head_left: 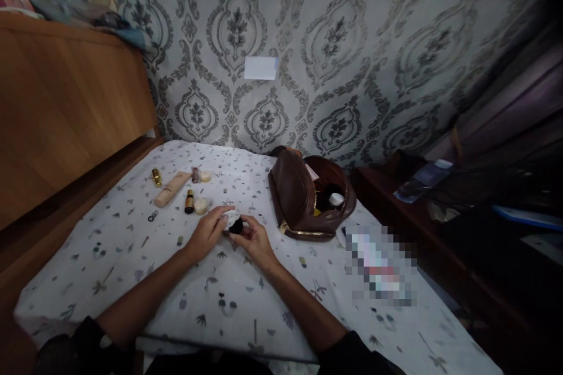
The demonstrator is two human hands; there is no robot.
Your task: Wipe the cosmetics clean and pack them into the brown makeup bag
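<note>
Above the patterned white cloth, my left hand (pixel 210 231) grips a small white object (pixel 231 220), and its kind is not clear. My right hand (pixel 257 240) pinches a small dark round item (pixel 237 227), maybe a lid or jar, against it. Just left of the hands stand a small cream-coloured jar (pixel 201 206) and a black bottle with a gold top (pixel 189 202). Farther back lie a beige tube (pixel 172 188), a gold cylinder (pixel 156 177), a small dark pink bottle (pixel 194 174) and another cream jar (pixel 205 176).
An unzipped brown bag (pixel 292 193) sits right of my hands, with a white-capped item (pixel 336 199) inside. A blurred-out object (pixel 380 266) lies at the right. Wooden furniture (pixel 70 105) borders the left side, and a clear plastic bottle (pixel 423 180) rests on the dark ledge.
</note>
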